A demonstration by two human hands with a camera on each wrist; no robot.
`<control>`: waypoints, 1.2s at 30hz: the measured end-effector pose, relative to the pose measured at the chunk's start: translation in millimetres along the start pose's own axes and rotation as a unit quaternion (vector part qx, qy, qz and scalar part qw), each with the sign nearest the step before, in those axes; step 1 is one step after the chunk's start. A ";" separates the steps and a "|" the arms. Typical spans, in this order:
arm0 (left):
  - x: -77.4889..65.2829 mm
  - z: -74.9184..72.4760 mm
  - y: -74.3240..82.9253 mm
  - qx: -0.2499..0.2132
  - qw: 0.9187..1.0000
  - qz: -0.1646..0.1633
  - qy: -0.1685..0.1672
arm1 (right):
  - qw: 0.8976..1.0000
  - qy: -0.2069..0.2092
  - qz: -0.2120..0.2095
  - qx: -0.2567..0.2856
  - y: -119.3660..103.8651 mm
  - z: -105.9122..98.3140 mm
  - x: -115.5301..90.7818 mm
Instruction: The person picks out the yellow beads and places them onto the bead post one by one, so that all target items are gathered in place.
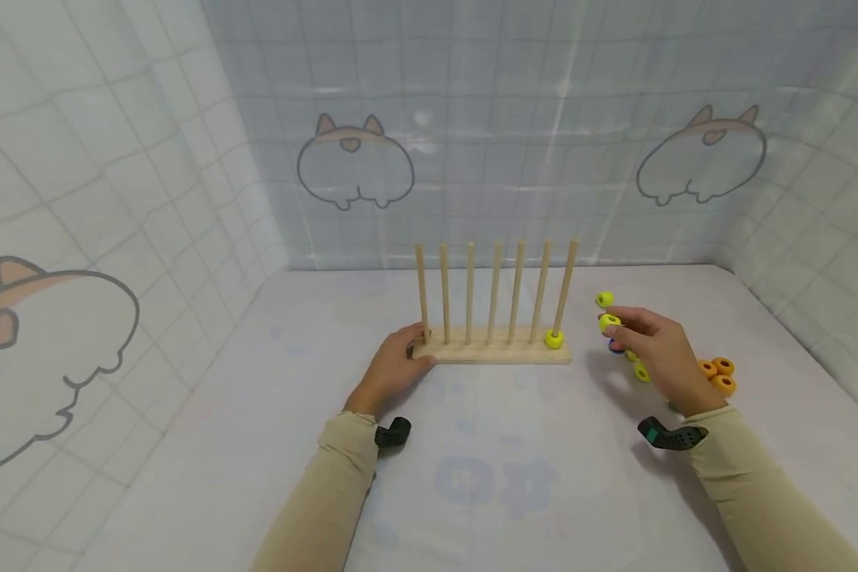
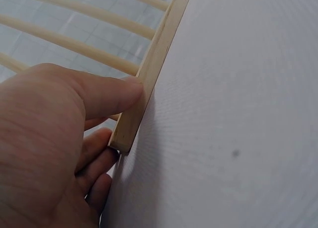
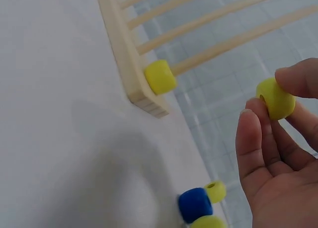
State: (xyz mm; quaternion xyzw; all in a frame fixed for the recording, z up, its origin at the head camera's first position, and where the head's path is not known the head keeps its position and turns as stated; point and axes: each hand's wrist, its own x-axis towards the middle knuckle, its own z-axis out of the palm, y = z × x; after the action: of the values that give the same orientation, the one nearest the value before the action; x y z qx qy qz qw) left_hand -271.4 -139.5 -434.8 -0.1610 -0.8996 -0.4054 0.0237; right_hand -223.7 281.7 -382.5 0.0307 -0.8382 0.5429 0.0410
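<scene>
A wooden rack with several upright pegs stands on the table. Its left end is gripped by my left hand, the thumb lying along the front edge and fingers behind, as the left wrist view shows. On the rightmost peg one yellow bead sits at the base. To the right of the rack, my right hand pinches another yellow bead between thumb and fingers, raised over the table. Below it lie a blue bead and loose yellow beads.
Several orange beads lie together right of my right hand. A yellow bead rests farther back. White tiled-pattern cloth with cartoon animals hangs behind the table and along both sides.
</scene>
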 end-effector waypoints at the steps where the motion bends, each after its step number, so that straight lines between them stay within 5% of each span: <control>1: -0.1 0.2 0.2 0.001 1.000 -0.002 -0.002 | 1.000 0.002 -0.002 0.001 -0.5 -0.6 1.5; 18: 0.5 -3.3 -0.8 0.000 1.000 -0.004 -0.003 | 0.993 0.008 -0.035 0.116 -27.5 8.0 25.4; 28: 0.3 -3.2 -3.1 0.001 1.000 -0.003 0.001 | 0.976 0.002 -0.047 0.214 -40.2 15.1 35.7; 36: 0.1 -0.6 0.6 -0.003 1.000 0.008 0.002 | 0.969 -0.001 -0.042 0.242 -46.7 12.4 39.8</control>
State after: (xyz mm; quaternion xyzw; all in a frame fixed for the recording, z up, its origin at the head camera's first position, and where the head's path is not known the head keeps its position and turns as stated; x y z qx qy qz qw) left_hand -271.4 -139.5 -434.0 -0.1676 -0.8970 -0.4081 0.0286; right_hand -259.2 251.0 -341.0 0.0749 -0.6797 0.7276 0.0541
